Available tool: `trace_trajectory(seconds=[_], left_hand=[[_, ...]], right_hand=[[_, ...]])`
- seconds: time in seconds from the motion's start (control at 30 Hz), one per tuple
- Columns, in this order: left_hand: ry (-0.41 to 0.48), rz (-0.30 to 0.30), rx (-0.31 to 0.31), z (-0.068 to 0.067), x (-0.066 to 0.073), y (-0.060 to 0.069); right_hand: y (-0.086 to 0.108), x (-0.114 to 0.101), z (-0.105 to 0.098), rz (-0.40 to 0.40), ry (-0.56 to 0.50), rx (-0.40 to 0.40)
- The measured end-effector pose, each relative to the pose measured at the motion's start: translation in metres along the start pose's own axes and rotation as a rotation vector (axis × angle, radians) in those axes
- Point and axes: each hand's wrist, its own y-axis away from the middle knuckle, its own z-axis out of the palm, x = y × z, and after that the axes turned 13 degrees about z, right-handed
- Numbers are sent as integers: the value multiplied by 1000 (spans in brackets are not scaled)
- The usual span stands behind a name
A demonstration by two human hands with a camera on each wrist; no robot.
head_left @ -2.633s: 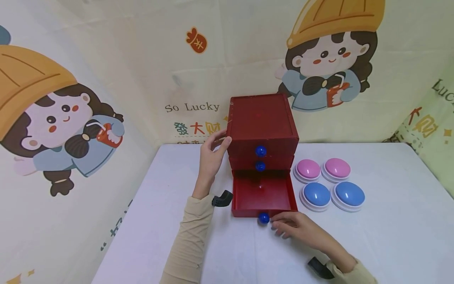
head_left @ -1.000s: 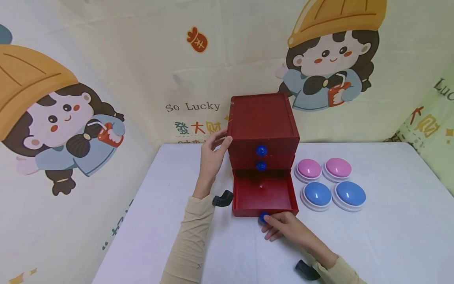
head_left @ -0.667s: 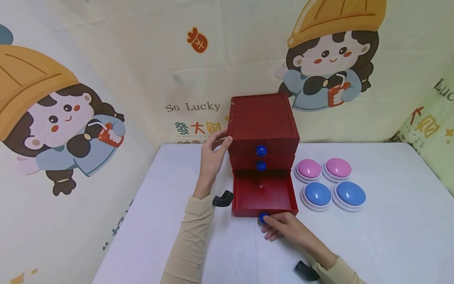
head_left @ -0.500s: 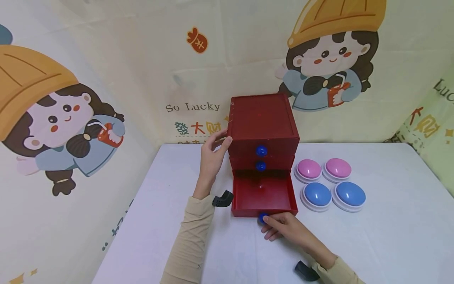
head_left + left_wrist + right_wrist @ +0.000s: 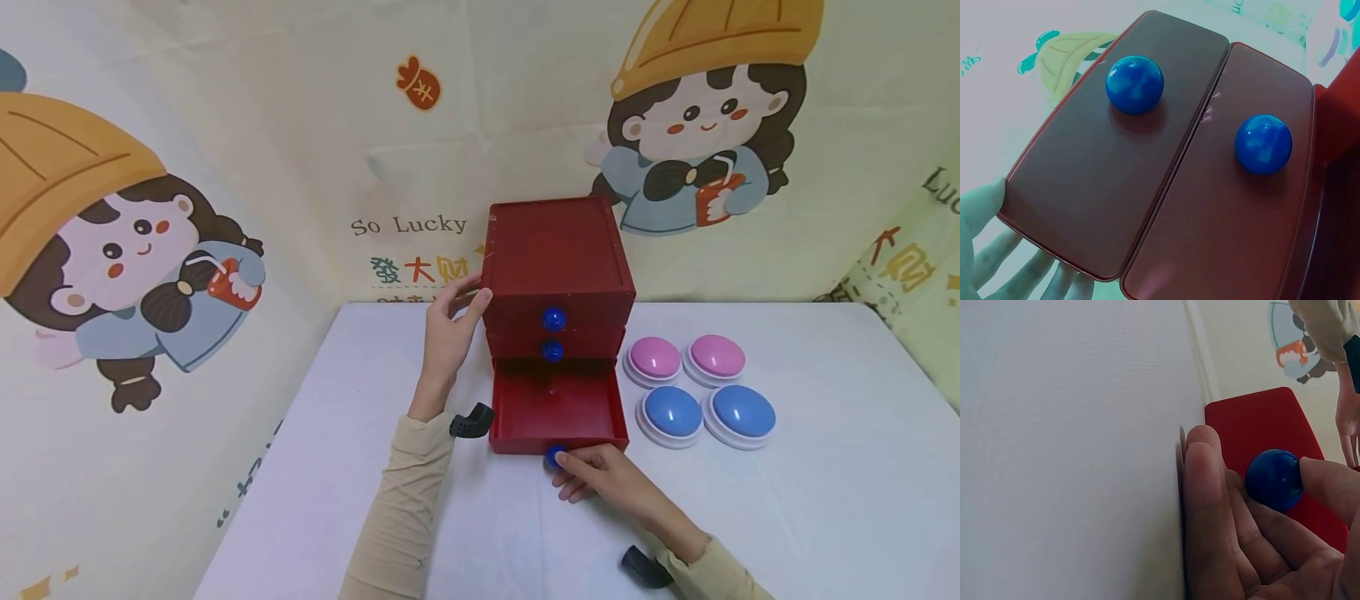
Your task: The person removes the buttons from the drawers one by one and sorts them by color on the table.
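Note:
A red drawer cabinet (image 5: 558,250) stands on the white table; its two upper drawers are closed, each with a round blue knob. The bottom drawer (image 5: 558,421) is pulled out, with nothing visible inside. My left hand (image 5: 448,337) touches the cabinet's left side, thumb at the front corner; the left wrist view shows that thumb (image 5: 982,203) beside the top drawer front (image 5: 1085,187). At the bottom drawer, my right hand (image 5: 611,479) pinches the blue knob (image 5: 1272,478) between thumb and fingers. Its lower fingers lie close to the table.
To the right of the cabinet sit two pink domed buttons (image 5: 655,357) and two blue domed buttons (image 5: 672,411) on white bases. A patterned cloth (image 5: 322,150) hangs behind and at the sides. Each wrist wears a black device (image 5: 472,421).
My right hand has come left onto the bottom drawer's knob and taken hold of it. The drawer has just slid in very slightly. My left hand stays at the cabinet's side.

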Motion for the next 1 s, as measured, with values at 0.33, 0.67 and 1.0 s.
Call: trace_trajectory(seconds=[0.33, 0.67, 1.0], left_hand=[[-4, -8, 9, -1, 0, 0], [-14, -5, 10, 1, -1, 1], [-8, -1, 9, 1, -2, 1]], right_hand=[[-6, 1, -4, -12, 18, 5], [-13, -1, -8, -17, 12, 19], [-18, -2, -10, -31, 7, 23]])
